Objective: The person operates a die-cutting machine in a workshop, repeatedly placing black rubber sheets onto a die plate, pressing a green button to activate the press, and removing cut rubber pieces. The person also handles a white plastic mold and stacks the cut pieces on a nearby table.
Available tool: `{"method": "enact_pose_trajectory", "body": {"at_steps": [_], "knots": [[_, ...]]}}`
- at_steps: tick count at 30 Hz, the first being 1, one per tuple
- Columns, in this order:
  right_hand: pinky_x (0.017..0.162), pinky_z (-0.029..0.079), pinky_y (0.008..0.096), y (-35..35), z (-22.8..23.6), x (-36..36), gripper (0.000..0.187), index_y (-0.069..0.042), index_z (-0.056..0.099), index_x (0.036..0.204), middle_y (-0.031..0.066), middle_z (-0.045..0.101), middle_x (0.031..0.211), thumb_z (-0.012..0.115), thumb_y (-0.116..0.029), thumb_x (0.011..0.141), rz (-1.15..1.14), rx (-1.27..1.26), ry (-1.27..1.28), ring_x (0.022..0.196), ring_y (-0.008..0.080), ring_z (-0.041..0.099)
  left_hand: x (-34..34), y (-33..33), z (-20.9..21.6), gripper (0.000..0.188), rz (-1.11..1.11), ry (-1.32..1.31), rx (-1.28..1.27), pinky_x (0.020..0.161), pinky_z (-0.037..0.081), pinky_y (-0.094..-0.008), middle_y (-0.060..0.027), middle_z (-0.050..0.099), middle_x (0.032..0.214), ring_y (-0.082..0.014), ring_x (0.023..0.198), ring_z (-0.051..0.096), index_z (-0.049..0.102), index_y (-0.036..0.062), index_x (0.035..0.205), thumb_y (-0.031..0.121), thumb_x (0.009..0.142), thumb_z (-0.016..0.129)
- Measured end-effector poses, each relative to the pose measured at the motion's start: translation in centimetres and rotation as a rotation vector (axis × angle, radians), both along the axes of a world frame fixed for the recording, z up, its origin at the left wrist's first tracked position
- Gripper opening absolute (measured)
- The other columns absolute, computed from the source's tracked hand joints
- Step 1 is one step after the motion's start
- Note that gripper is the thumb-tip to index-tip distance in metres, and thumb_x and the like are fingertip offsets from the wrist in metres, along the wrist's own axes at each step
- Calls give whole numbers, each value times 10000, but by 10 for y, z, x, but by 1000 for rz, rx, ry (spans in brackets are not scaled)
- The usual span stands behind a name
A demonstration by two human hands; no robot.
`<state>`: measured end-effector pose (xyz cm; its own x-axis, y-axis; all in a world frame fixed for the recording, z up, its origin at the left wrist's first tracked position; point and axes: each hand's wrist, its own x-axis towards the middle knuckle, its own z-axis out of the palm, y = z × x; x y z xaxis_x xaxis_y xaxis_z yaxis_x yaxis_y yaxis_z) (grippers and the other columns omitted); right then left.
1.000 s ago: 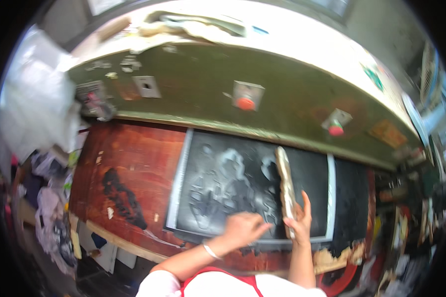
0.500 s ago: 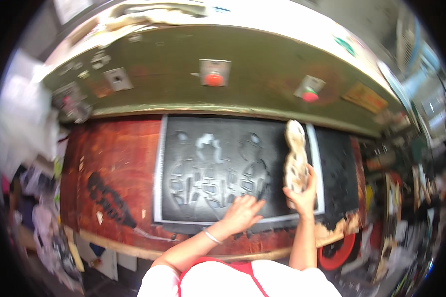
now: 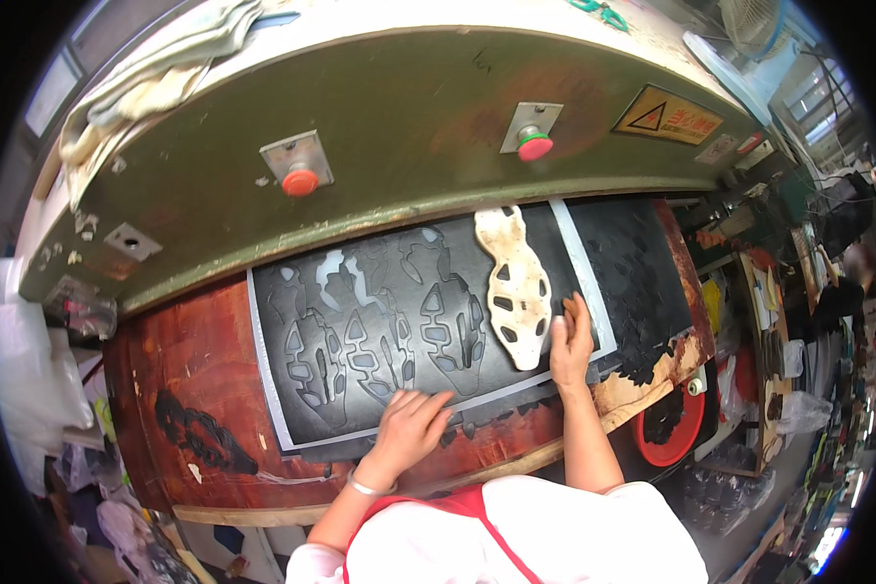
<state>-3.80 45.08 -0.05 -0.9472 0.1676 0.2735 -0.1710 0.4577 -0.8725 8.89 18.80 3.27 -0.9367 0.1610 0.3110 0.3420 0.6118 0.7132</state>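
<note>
A cream, sole-shaped cutting die (image 3: 514,289) with several dark openings lies on the right part of a black sheet (image 3: 360,425). To its right is my right hand (image 3: 571,346), fingers stretched out and the thumb close to the die's edge; whether they touch cannot be told. My left hand (image 3: 411,433) is over the near edge of the sheet, fingers loosely extended and holding nothing. Left of the die, several sole-shaped outlines (image 3: 448,336) are cut into the sheet. A pale layer shows through a gap (image 3: 339,277) in it.
A green machine beam (image 3: 399,127) with a red button (image 3: 300,180) and a pink-red button (image 3: 534,145) spans the far side. A black cut-out scrap (image 3: 200,435) lies on the reddish board (image 3: 146,360) at left. A red basin (image 3: 674,433) stands below the right edge.
The die, held upright in my right hand before, now lies flat on the sheet, and that hand has let go. My left hand has drawn back slightly. The view has turned and shifted right.
</note>
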Motion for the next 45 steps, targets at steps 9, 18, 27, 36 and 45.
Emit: {"method": "enact_pose_trajectory", "body": {"at_steps": [9, 18, 27, 36, 45], "knots": [[1062, 253, 463, -28, 67, -115, 570, 39, 288, 1415, 270, 412, 1354, 439, -276, 964, -241, 277, 41, 1242, 410, 361, 54, -38, 10, 163, 307, -95, -103, 626, 404, -370, -89, 572, 689, -265, 641, 543, 675, 44, 925, 44, 762, 671], [1103, 97, 586, -129, 116, -191, 954, 56, 27, 1468, 366, -35, 1485, 542, -488, 877, -135, 322, 396, 1373, 528, 48, -52, -80, -3, 88, 462, 31, -250, 620, 425, -371, -85, 557, 679, -263, 644, 539, 665, 35, 853, 64, 770, 661], [1150, 100, 423, -81, 70, -138, 795, 39, 171, 1452, 229, 191, 1499, 624, -125, 819, 37, 261, 218, 1410, 350, 138, -57, -84, -22, 60, 504, -27, -255, 606, 464, -400, -108, 587, 660, -290, 645, 583, 605, 69, 697, 91, 708, 660], [739, 528, 356, -79, 2, -80, 317, 15, 696, 962, 156, 691, 911, 600, -285, 927, 500, 421, 267, 801, 289, 646, -104, -60, -61, 167, 776, 133, -106, 880, 369, -406, -97, 558, 919, -262, 1000, 466, 672, 25, 727, 187, 739, 636], [626, 530, 389, -58, -9, -78, 322, 30, 695, 890, 181, 680, 758, 719, -276, 793, 346, 764, 265, 629, 315, 643, -33, -40, -81, 226, 576, 84, -33, 1009, 347, -464, -137, 517, 1016, -299, 1097, 456, 659, 20, 823, 236, 761, 634]]}}
